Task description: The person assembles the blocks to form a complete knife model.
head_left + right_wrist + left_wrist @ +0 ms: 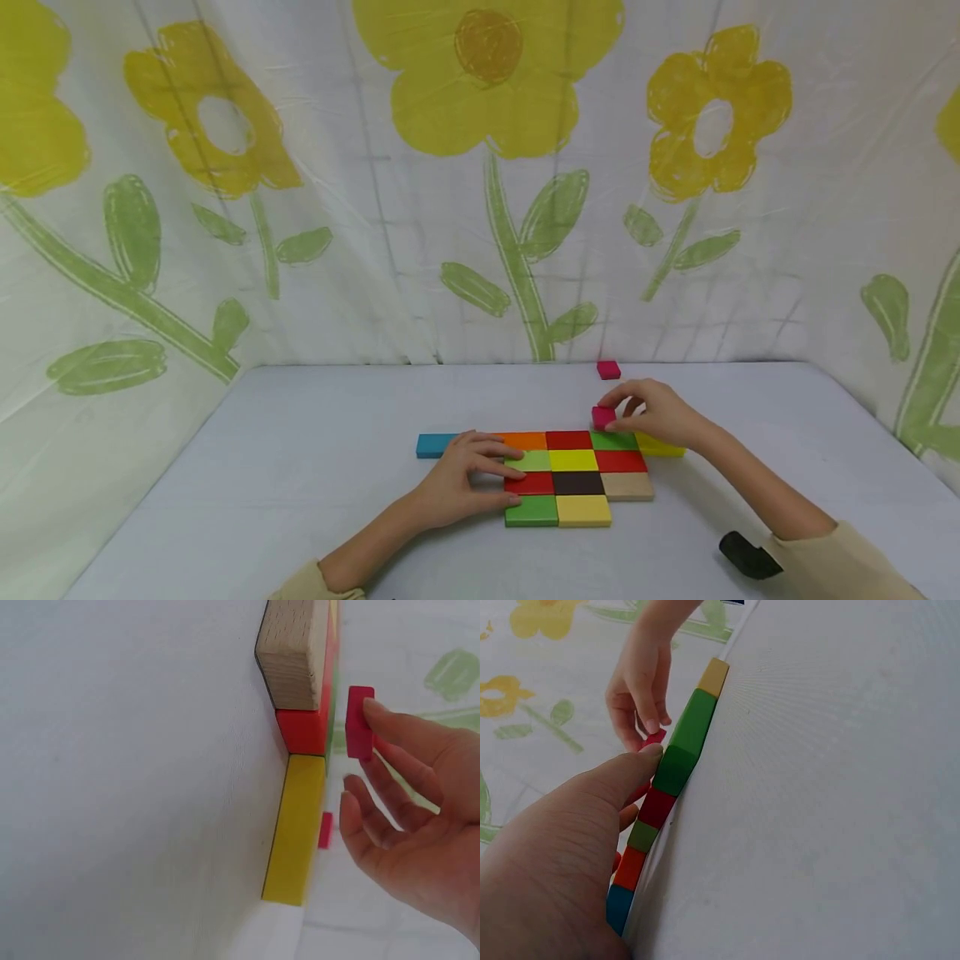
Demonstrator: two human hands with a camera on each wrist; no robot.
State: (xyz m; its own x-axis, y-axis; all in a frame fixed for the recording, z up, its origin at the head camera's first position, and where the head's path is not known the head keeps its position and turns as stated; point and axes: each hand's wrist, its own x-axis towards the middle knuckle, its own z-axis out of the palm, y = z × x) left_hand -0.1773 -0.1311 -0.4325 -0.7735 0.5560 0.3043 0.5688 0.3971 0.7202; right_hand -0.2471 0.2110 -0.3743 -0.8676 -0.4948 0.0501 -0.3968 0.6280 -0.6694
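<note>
Flat coloured wooden blocks lie edge to edge in stepped rows on the table. My left hand (468, 479) rests on their left side, its fingertips touching the light green block (534, 461), the red block (534, 483) and the front green block (531, 511). A small pink block (359, 724) is pinched between the thumb and fingers of my right hand (660, 412). It is held just behind the back row's green block (613, 442), beside the yellow block (660, 446). Part of the blue block (433, 447) is hidden under the left hand.
A second pink block (608, 370) lies at the table's far edge. A plain wood block (628, 487) ends the third row on the right. Behind the white table (300, 500) hangs a curtain printed with yellow flowers (720, 125). Near the right sleeve is a black object (750, 556).
</note>
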